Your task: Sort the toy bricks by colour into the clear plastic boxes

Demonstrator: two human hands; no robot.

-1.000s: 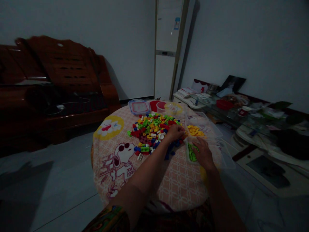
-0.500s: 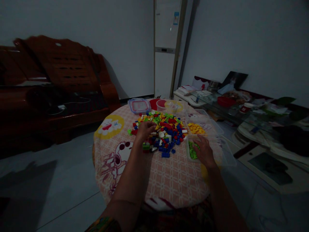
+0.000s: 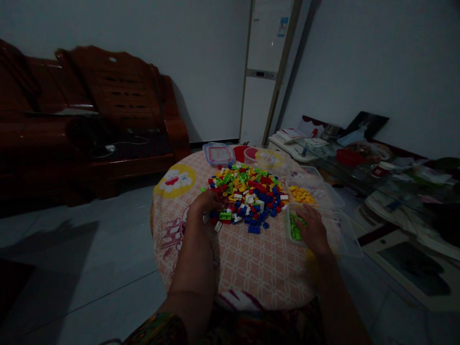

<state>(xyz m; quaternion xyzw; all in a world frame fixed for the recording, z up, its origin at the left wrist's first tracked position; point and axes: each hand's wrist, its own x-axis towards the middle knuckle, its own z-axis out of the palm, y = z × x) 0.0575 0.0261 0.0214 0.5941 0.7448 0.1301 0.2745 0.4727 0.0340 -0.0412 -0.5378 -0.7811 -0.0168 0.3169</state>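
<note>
A heap of mixed toy building bricks (image 3: 247, 189) in red, yellow, green, blue and white lies on the round, cloth-covered table (image 3: 262, 273). At the heap's left edge, my left hand (image 3: 205, 202) reaches down among the bricks. Its fingers bend away from me in shadow, so whether they grip a brick is hidden. My right hand (image 3: 313, 230) is over a clear plastic box with green bricks (image 3: 295, 229) in it, fingers apart and tips close to the bricks. Just beyond, yellow bricks (image 3: 302, 194) fill part of another clear compartment.
Behind the heap stand a blue-rimmed clear lidded container (image 3: 219, 154) and a round clear tub (image 3: 250, 154). A cluttered glass-topped table (image 3: 323, 155) is at the right. A wooden sofa (image 3: 125, 105) stands at the back left.
My left hand has moved from over the heap to its left edge, closer to me. A white brick now lies apart at the near edge. My right hand stays at the green bricks. The view has turned slightly left.
</note>
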